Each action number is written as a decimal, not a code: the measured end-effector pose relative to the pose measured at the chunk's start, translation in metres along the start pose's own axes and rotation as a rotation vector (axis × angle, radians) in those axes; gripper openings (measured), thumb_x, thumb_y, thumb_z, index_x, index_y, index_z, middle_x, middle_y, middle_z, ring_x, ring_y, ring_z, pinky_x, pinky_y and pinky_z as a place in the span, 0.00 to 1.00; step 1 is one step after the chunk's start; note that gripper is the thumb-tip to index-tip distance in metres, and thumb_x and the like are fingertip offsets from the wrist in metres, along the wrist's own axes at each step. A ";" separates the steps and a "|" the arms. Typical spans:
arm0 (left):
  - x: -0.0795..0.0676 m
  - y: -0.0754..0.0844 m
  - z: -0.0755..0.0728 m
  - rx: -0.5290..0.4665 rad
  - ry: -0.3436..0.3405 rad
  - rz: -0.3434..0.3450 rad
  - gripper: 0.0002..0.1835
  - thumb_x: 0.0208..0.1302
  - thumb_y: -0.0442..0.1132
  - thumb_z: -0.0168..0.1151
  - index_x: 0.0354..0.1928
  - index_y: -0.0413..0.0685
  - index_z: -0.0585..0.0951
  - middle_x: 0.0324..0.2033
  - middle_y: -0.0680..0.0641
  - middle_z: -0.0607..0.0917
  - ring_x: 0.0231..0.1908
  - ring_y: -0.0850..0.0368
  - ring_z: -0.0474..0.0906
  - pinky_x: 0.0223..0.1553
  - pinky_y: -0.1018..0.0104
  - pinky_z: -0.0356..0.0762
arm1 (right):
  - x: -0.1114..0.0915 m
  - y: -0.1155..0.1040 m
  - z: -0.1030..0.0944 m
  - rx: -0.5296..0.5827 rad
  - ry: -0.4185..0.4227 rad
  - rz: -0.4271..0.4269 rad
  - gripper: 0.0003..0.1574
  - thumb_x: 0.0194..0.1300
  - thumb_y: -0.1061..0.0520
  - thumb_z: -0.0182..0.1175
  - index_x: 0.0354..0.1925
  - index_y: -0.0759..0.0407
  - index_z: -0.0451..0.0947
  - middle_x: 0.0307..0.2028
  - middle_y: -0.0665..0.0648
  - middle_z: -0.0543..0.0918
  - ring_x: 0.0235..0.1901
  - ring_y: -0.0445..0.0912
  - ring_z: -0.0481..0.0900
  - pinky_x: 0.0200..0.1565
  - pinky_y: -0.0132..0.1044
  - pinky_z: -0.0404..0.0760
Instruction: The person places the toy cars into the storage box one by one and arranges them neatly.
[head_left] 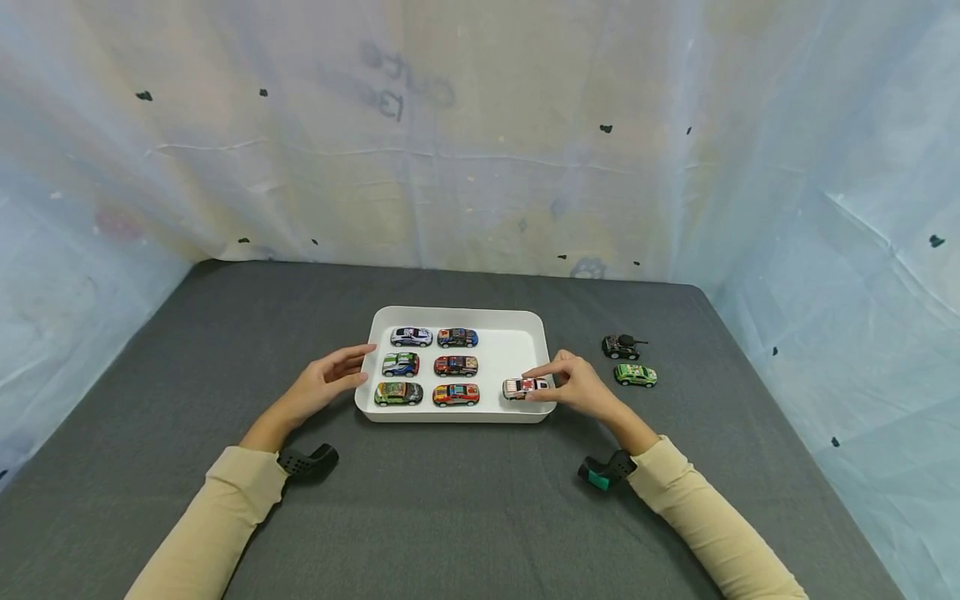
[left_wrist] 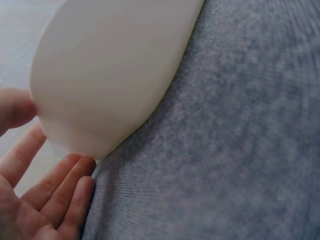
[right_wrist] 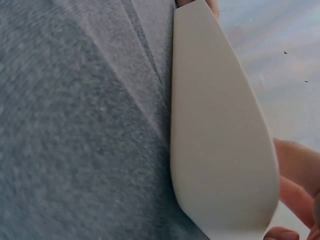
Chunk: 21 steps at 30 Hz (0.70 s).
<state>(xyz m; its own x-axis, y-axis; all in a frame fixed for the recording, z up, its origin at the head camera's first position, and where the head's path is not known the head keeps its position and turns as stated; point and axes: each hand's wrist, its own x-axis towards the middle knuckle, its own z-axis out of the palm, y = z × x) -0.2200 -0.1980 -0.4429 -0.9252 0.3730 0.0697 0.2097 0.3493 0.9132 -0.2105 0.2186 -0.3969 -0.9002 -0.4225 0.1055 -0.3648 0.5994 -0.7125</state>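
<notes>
White-rimmed tray (head_left: 512, 340) leaves room beside pinched car (head_left: 513, 389).

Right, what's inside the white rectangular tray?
Six multicoloured toy cars; the right hand pinches and partly covers a white toy car there. What lies beneath them is hidden.

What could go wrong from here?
The right hand pinches the white, red-marked toy car near the right end of the white rectangular tray; the hand might bump the wall there and jolt the tray.

The left hand touches the tray's left side; a push could slide it on the dark grey cloth and roll the red-and-yellow toy car inside.
</notes>
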 end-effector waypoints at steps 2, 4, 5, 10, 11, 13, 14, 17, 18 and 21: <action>0.000 0.000 0.000 0.002 0.001 -0.001 0.30 0.70 0.43 0.56 0.71 0.44 0.64 0.69 0.35 0.67 0.52 0.85 0.68 0.52 0.88 0.66 | 0.000 0.000 0.002 -0.007 0.003 0.010 0.20 0.52 0.58 0.73 0.45 0.63 0.86 0.23 0.56 0.67 0.26 0.39 0.58 0.31 0.31 0.60; 0.000 0.000 0.000 0.004 0.002 0.000 0.30 0.70 0.43 0.56 0.71 0.45 0.64 0.69 0.35 0.67 0.52 0.85 0.68 0.52 0.88 0.66 | 0.001 0.000 0.003 -0.006 0.010 0.029 0.20 0.52 0.58 0.73 0.45 0.63 0.86 0.23 0.54 0.66 0.26 0.39 0.58 0.30 0.30 0.59; 0.000 0.000 0.000 0.005 0.003 0.001 0.30 0.70 0.43 0.56 0.71 0.45 0.64 0.69 0.35 0.67 0.52 0.85 0.68 0.52 0.88 0.66 | 0.001 0.000 0.004 -0.008 0.012 0.031 0.20 0.52 0.58 0.73 0.45 0.63 0.86 0.23 0.53 0.65 0.25 0.39 0.57 0.30 0.30 0.58; 0.000 -0.001 0.000 0.001 0.003 0.005 0.30 0.70 0.42 0.56 0.71 0.44 0.64 0.69 0.35 0.67 0.52 0.84 0.68 0.52 0.88 0.66 | 0.003 0.004 0.008 -0.023 -0.004 0.044 0.21 0.52 0.58 0.72 0.46 0.63 0.85 0.22 0.54 0.65 0.24 0.39 0.56 0.28 0.30 0.57; 0.000 -0.001 0.000 0.000 0.002 0.006 0.30 0.70 0.42 0.56 0.71 0.44 0.64 0.69 0.35 0.67 0.52 0.84 0.68 0.52 0.88 0.66 | 0.003 0.004 0.009 -0.028 -0.009 0.045 0.21 0.52 0.57 0.72 0.46 0.63 0.85 0.22 0.55 0.65 0.24 0.39 0.56 0.28 0.30 0.57; 0.000 0.000 0.000 0.001 0.000 0.004 0.30 0.70 0.42 0.56 0.71 0.45 0.64 0.69 0.35 0.67 0.53 0.84 0.68 0.52 0.88 0.66 | 0.004 0.005 0.010 -0.037 -0.018 0.054 0.21 0.52 0.56 0.72 0.45 0.63 0.86 0.22 0.55 0.66 0.23 0.39 0.56 0.27 0.30 0.57; 0.000 0.000 0.000 0.002 0.000 0.004 0.30 0.70 0.42 0.56 0.71 0.45 0.64 0.69 0.35 0.67 0.53 0.84 0.68 0.52 0.88 0.66 | 0.004 0.005 0.010 -0.037 -0.023 0.059 0.21 0.53 0.56 0.72 0.46 0.62 0.86 0.22 0.55 0.66 0.23 0.39 0.56 0.27 0.30 0.57; 0.000 0.000 0.000 0.004 -0.001 0.003 0.30 0.70 0.43 0.56 0.71 0.45 0.64 0.69 0.35 0.67 0.53 0.84 0.68 0.52 0.88 0.66 | 0.004 0.003 0.010 -0.046 -0.034 0.073 0.21 0.52 0.56 0.73 0.46 0.62 0.86 0.22 0.55 0.67 0.23 0.39 0.56 0.27 0.30 0.56; 0.000 0.000 0.000 0.005 -0.001 0.001 0.30 0.70 0.43 0.56 0.71 0.45 0.64 0.69 0.35 0.67 0.53 0.84 0.68 0.52 0.88 0.66 | 0.004 0.002 0.010 -0.048 -0.038 0.077 0.21 0.52 0.56 0.73 0.46 0.62 0.86 0.22 0.55 0.67 0.23 0.40 0.56 0.27 0.30 0.56; 0.000 0.000 -0.001 0.012 0.004 0.001 0.29 0.70 0.43 0.56 0.71 0.45 0.64 0.68 0.35 0.68 0.54 0.80 0.68 0.52 0.88 0.67 | 0.004 0.000 0.010 -0.059 -0.046 0.080 0.21 0.52 0.56 0.73 0.46 0.62 0.85 0.22 0.56 0.67 0.24 0.41 0.56 0.27 0.30 0.56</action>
<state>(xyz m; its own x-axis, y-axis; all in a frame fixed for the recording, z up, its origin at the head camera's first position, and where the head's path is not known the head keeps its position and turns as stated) -0.2197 -0.1986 -0.4424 -0.9262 0.3700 0.0722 0.2144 0.3594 0.9082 -0.2120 0.2102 -0.4032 -0.9157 -0.4015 0.0173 -0.3069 0.6707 -0.6753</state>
